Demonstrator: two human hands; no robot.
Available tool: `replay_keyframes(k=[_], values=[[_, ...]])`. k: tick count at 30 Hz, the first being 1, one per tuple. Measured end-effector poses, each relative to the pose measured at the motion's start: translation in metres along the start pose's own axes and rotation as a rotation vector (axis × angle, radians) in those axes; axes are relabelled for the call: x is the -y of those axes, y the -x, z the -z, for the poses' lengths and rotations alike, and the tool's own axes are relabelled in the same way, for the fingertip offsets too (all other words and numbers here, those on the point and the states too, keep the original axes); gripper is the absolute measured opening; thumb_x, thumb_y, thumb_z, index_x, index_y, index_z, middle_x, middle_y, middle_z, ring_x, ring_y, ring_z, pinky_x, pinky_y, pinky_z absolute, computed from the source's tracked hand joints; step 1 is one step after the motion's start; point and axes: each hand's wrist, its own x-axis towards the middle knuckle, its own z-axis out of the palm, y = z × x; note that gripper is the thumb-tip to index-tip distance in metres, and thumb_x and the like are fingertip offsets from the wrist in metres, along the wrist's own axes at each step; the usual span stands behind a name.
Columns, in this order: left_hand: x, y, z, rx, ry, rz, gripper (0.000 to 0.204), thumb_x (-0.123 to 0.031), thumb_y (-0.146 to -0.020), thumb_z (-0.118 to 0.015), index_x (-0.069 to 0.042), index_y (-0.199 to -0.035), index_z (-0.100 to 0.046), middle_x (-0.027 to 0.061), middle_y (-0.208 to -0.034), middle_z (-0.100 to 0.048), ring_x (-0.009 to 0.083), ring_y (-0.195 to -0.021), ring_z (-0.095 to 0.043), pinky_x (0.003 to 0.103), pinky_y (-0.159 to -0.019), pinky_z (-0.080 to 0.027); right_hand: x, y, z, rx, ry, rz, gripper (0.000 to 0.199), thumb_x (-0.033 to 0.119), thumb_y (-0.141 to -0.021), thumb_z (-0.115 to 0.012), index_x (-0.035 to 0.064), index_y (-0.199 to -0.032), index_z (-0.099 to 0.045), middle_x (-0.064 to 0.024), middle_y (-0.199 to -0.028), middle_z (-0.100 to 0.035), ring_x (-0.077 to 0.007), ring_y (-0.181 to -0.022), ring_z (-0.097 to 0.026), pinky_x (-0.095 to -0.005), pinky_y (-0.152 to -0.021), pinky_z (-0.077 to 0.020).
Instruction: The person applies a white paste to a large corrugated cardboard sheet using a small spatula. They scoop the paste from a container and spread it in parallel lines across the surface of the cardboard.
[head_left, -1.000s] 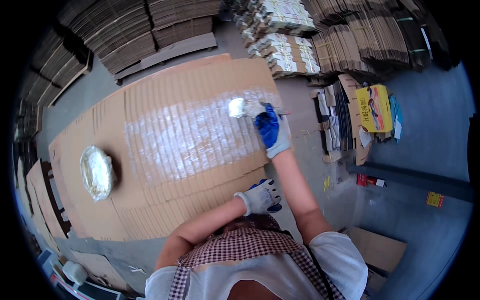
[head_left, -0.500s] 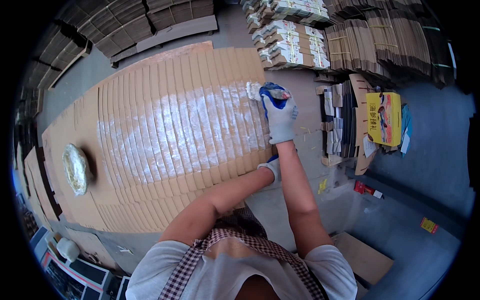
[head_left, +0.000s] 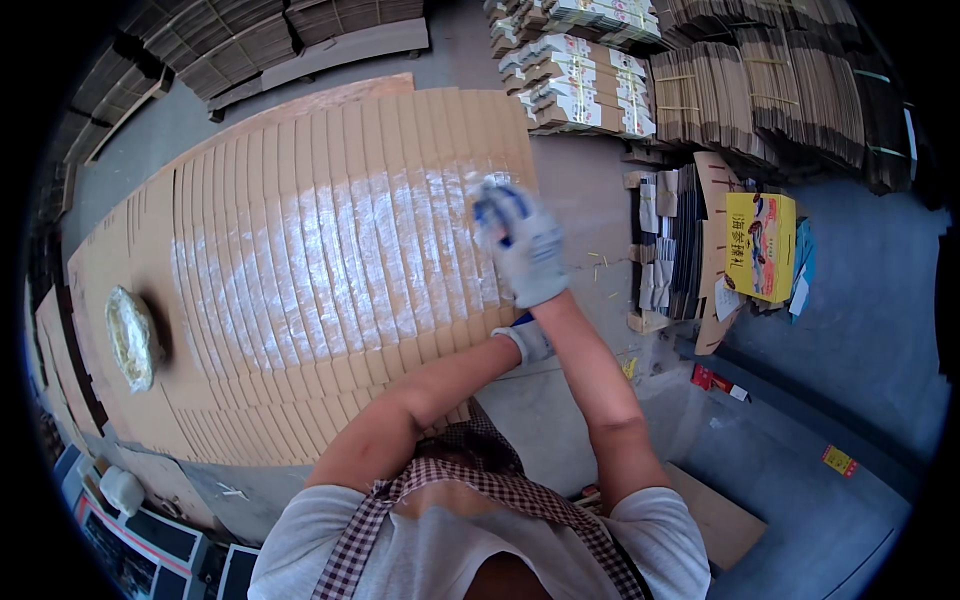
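Note:
My right hand (head_left: 520, 240), in a white and blue work glove, is closed around a brush over the right end of a row of overlapping cardboard sheets (head_left: 340, 130). Motion smears the hand, and the brush is mostly hidden behind it; a pale blur of bristles shows at its far side. A wet, shiny coating (head_left: 330, 260) covers the middle band of the sheets. Close to their near right corner is my gloved left hand (head_left: 533, 341), partly behind my right forearm, with its fingers hidden. A plastic-lined bowl (head_left: 133, 340) stands at the left end.
Bundled flat cardboard (head_left: 720, 95) and printed carton blanks (head_left: 585, 85) are stacked at the far right. A yellow box (head_left: 760, 247) sits to the right, beside upright cardboard pieces (head_left: 672, 240). More cardboard stacks (head_left: 340, 35) stand at the far left.
My right hand has swept left with the brush, from the sheets' right edge onto the coated band. My left hand stays near the corner; the whole view has shifted slightly.

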Motion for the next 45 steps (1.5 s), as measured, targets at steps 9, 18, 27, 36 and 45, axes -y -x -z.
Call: replay_keyframes(k=[9, 18, 27, 36, 45], values=[[0.002, 0.002, 0.023, 0.302, -0.108, -0.041, 0.045, -0.034, -0.102, -0.039, -0.014, -0.141, -0.048, 0.0114, -0.147, -0.046, 0.0264, -0.136, -0.042, 0.041, -0.113, -0.033, -0.08, 0.007, -0.003, -0.016, 0.171, -0.175, 0.041, 0.018, -0.08, -0.07, 0.0155, -0.12, -0.062, -0.0091, -0.111, -0.063, -0.0298, -0.098, -0.063, -0.0413, -0.088, -0.0505], [0.005, 0.019, 0.043, 0.096, -0.037, -0.049, 0.028, -0.022, -0.085, -0.054, -0.011, -0.105, -0.071, 0.0102, -0.117, -0.064, 0.0268, -0.11, -0.059, 0.045, -0.098, -0.042, -0.088, -0.011, -0.008, 0.108, 0.259, -0.214, 0.038, 0.02, -0.079, -0.073, 0.0129, -0.115, -0.063, -0.0098, -0.109, -0.063, -0.0303, -0.101, -0.062, -0.0418, -0.087, -0.0499], [0.004, 0.017, 0.012, -0.216, -0.009, -0.04, 0.021, -0.022, -0.085, -0.055, -0.014, -0.096, -0.071, 0.0068, -0.105, -0.066, 0.0263, -0.101, -0.06, 0.042, -0.088, -0.045, -0.078, -0.02, -0.007, 0.046, 0.218, -0.047, 0.031, 0.022, -0.081, -0.069, 0.0163, -0.111, -0.064, -0.0077, -0.107, -0.064, -0.0287, -0.095, -0.064, -0.041, -0.083, -0.0509], [0.004, 0.017, 0.002, -0.619, -0.008, 0.0, 0.026, -0.021, -0.086, -0.052, -0.012, -0.103, -0.07, 0.0091, -0.116, -0.064, 0.0279, -0.108, -0.059, 0.041, -0.093, -0.044, -0.062, 0.017, 0.015, -0.013, 0.056, -0.318, 0.031, 0.025, -0.081, -0.072, 0.0085, -0.106, -0.062, -0.0145, -0.103, -0.062, -0.0363, -0.091, -0.063, -0.0435, -0.08, -0.0515], [0.009, 0.017, 0.013, -0.628, 0.037, -0.048, 0.028, -0.021, -0.089, -0.049, -0.014, -0.107, -0.069, 0.0093, -0.118, -0.064, 0.0275, -0.11, -0.057, 0.042, -0.096, -0.042, -0.032, 0.044, 0.03, -0.125, -0.156, -0.449, 0.03, 0.021, -0.082, -0.072, 0.0082, -0.107, -0.064, -0.0154, -0.1, -0.062, -0.0368, -0.091, -0.064, -0.0418, -0.08, -0.0509]])
